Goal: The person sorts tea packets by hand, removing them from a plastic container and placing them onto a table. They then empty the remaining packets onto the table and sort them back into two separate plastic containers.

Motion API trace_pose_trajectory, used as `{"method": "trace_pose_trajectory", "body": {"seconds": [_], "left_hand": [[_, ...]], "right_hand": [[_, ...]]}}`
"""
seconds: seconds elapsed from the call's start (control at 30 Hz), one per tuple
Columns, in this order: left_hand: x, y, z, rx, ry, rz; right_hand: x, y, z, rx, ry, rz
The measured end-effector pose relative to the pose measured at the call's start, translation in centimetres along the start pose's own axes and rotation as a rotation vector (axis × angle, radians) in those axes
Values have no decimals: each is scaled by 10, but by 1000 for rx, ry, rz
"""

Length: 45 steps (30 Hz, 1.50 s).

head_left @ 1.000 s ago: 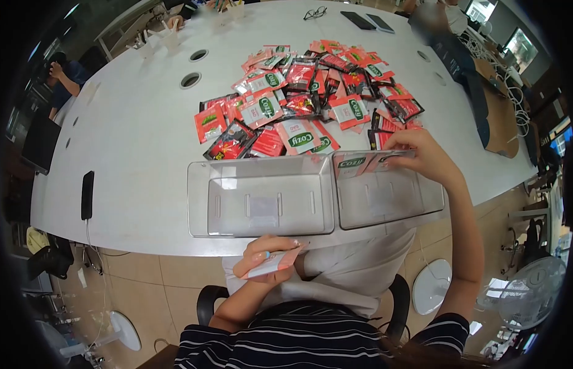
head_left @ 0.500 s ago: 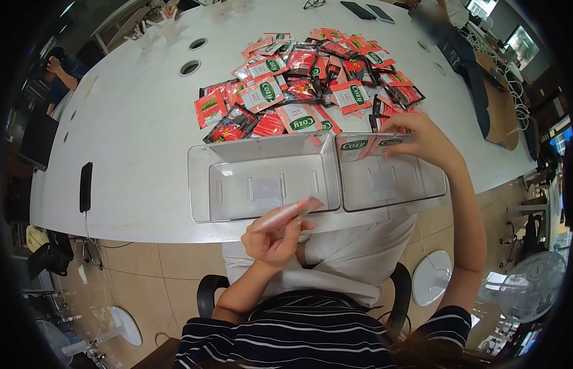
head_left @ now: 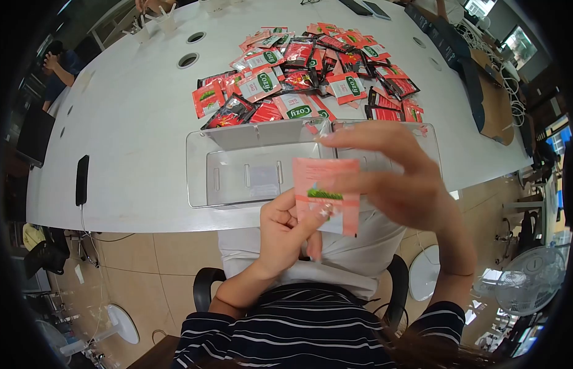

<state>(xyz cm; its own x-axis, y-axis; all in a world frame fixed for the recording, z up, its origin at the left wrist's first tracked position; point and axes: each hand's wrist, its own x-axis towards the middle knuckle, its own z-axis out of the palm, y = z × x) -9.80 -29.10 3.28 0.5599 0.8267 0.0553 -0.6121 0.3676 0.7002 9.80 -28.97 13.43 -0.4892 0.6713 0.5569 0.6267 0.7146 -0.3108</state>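
Note:
A pink packet with a green leaf picture (head_left: pixel 311 178) is pinched in my left hand (head_left: pixel 286 230), thumb across its lower part. My right hand (head_left: pixel 400 178) is blurred and partly covers the packet's right side; whether its fingers grip the packet is unclear. Behind them, two clear plastic bins stand side by side at the table edge. The left bin (head_left: pixel 228 200) shows a pale square on its bottom. My right hand and the packet hide much of the right bin (head_left: pixel 429 138). Beyond the bins lies a heap of pink and red-black packets (head_left: pixel 299 80).
The white table (head_left: pixel 132 135) carries a black phone (head_left: pixel 82 178) at the left and cups with sticks (head_left: pixel 166 24) at the back. An open cardboard box (head_left: pixel 489 104) lies at the right. Another person (head_left: pixel 62 71) sits at far left.
My right hand has left the right bin's back wall and moved left to the packet. The packet in my left hand has turned from nearly edge-on to face the camera.

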Motion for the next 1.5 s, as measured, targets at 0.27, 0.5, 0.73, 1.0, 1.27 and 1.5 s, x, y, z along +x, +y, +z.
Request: {"method": "trace_pose_trajectory", "body": {"seconds": [0.27, 0.5, 0.73, 1.0, 1.27, 1.5], "left_hand": [[-5, -3, -4, 199, 23, 99], [6, -10, 3, -60, -14, 83], [24, -10, 27, -331, -321, -326], [41, -22, 38, -497, -386, -415], [47, -24, 48, -496, -335, -439], [46, -23, 49, -456, -328, -441]], "right_hand": [[-44, -28, 20, -561, -6, -251], [-61, 15, -25, -396, 394, 321], [-124, 99, -49, -278, 210, 666], [-108, 100, -44, -569, 61, 522], [-100, 112, -40, -586, 164, 477], [-100, 118, -44, -462, 143, 492]]}}
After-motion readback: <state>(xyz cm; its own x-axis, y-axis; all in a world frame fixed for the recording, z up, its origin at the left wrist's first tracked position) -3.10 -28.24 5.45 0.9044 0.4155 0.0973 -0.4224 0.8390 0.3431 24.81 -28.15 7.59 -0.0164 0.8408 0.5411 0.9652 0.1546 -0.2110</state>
